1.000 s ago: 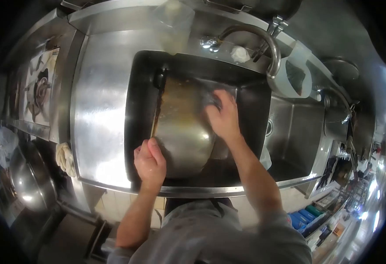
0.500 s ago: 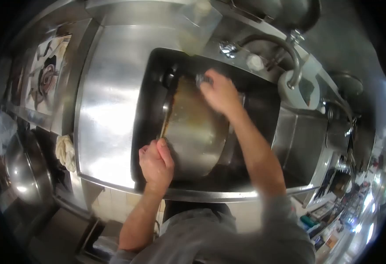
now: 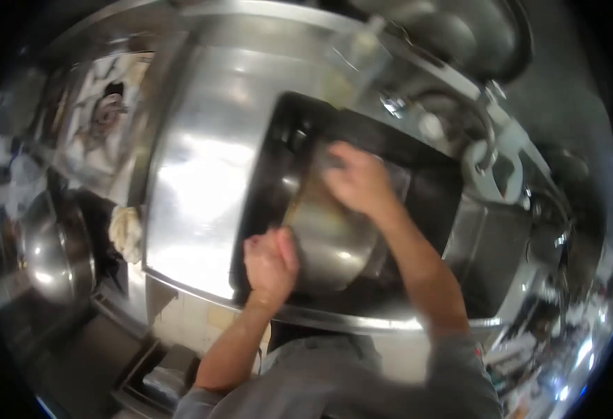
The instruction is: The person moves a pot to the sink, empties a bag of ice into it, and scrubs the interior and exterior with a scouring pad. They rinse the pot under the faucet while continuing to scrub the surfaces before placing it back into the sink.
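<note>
A large steel pot [image 3: 331, 237] is lying on its side in a dark sink [image 3: 362, 322], its open mouth facing left. The person's left hand [image 3: 271, 262] is clenching the pot's near rim in a tight fist. The right hand [image 3: 359, 181] is pressing on the pot's upturned side, fingers curling over a dark pad [image 3: 332, 159] that blur is making hard to read. A curved tap [image 3: 484, 140] is standing at the sink's far right corner. A bright steel counter [image 3: 202, 188] is spreading to the left, a pale rag [image 3: 126, 234] hanging off its left edge. Farther left, a big metal bowl [image 3: 55, 248] is sitting low, with a stove burner [image 3: 107, 112] beyond it.
</note>
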`<state>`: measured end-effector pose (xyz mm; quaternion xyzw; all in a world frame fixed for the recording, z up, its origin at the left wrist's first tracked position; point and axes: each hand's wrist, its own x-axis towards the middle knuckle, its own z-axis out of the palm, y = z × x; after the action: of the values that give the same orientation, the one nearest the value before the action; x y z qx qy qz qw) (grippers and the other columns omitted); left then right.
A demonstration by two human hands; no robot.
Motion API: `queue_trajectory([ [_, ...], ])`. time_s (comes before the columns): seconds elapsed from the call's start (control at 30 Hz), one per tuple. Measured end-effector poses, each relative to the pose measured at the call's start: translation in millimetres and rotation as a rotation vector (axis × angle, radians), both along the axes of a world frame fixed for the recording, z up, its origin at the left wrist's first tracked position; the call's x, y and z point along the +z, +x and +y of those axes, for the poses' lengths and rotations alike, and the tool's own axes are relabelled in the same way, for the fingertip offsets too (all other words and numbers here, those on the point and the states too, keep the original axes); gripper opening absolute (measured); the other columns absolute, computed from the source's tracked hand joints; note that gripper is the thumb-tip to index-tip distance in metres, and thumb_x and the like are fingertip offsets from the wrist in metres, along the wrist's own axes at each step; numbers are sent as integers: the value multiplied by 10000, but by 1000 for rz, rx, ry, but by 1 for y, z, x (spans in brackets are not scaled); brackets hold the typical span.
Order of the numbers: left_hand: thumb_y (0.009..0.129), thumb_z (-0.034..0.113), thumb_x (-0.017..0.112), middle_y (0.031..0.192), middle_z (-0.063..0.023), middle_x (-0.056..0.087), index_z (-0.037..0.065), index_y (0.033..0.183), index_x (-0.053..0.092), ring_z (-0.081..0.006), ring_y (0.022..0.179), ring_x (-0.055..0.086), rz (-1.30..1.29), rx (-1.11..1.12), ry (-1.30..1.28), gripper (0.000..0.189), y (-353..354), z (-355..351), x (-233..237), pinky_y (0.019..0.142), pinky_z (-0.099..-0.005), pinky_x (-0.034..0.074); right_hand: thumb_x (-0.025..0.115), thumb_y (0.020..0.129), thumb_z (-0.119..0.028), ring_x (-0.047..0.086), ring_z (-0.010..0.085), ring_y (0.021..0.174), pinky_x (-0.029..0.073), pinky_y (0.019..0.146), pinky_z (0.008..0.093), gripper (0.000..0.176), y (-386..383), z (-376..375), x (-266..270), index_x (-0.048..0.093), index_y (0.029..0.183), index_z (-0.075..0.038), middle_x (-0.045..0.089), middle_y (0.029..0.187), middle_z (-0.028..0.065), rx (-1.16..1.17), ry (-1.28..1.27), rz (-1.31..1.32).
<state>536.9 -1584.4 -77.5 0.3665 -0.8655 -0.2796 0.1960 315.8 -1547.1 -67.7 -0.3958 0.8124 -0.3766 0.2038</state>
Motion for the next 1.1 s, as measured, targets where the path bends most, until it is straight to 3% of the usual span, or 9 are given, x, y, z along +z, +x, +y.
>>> queue_trajectory([
  [0.1, 1030, 120, 472, 708, -161, 548, 54, 783, 562, -414, 694, 540, 48, 45, -24, 270, 1, -4, -5, 703, -484, 426, 622, 801, -209, 688, 405, 819, 541, 763, 515, 275, -29, -8, -22, 682, 1044, -94, 720, 860, 171, -58, 108, -199],
  [0.2, 1025, 127, 491, 710, -160, 551, 53, 782, 566, -406, 666, 529, -5, 33, 80, 265, 1, 1, 0, 715, -475, 424, 634, 781, -175, 679, 401, 867, 543, 768, 501, 261, 31, -4, 18, 680, 1021, -84, 706, 920, 178, 27, -60, 145],
  [0.37, 1026, 179, 525, 642, -132, 598, 65, 768, 588, -366, 612, 577, -18, 28, 3, 289, 2, 5, -4, 764, -446, 457, 632, 793, -192, 672, 420, 890, 533, 750, 507, 254, 49, 38, 17, 673, 1027, -105, 703, 958, 190, 110, -158, 212],
  [0.47, 1047, 156, 482, 648, -143, 534, 55, 741, 527, -380, 635, 525, 34, 33, 61, 325, 3, 5, -4, 743, -452, 427, 580, 834, -252, 669, 446, 855, 534, 757, 524, 300, -37, -13, -8, 661, 1045, -55, 694, 866, 208, -50, 275, 70],
  [0.73, 1036, 182, 516, 618, -119, 559, 65, 747, 562, -352, 579, 537, -13, 23, 0, 316, 5, -2, -6, 759, -448, 455, 673, 775, -196, 675, 397, 971, 547, 853, 439, 333, 23, 10, 11, 675, 1072, -44, 698, 1018, 184, 95, -13, 89],
  [0.8, 1039, 181, 509, 619, -122, 557, 64, 746, 562, -357, 578, 538, -4, 32, -20, 320, 4, -5, -9, 759, -446, 456, 647, 800, -181, 691, 378, 944, 549, 834, 425, 319, -35, -11, -8, 681, 1074, -21, 707, 1027, 188, -84, 285, -166],
  [0.9, 1057, 156, 456, 628, -146, 505, 38, 739, 516, -387, 628, 507, 21, 44, 51, 344, 1, -5, -4, 748, -458, 428, 653, 796, -180, 688, 373, 953, 547, 844, 421, 320, -32, -32, -11, 686, 1071, -21, 707, 1026, 185, -93, 366, -50],
  [1.0, 1058, 156, 457, 621, -146, 504, 37, 746, 516, -389, 604, 502, 31, 13, 68, 339, 2, -3, -3, 745, -460, 432, 662, 790, -269, 667, 403, 881, 543, 784, 493, 242, 33, -5, 11, 697, 970, -110, 691, 929, 173, 91, -95, 169],
  [1.1, 1037, 177, 507, 617, -122, 560, 71, 738, 564, -362, 575, 545, 8, 38, 33, 322, 4, -4, -7, 778, -440, 465, 653, 805, -254, 694, 369, 860, 551, 777, 464, 249, 15, 5, -4, 701, 994, -100, 708, 906, 177, 10, -41, 26],
])
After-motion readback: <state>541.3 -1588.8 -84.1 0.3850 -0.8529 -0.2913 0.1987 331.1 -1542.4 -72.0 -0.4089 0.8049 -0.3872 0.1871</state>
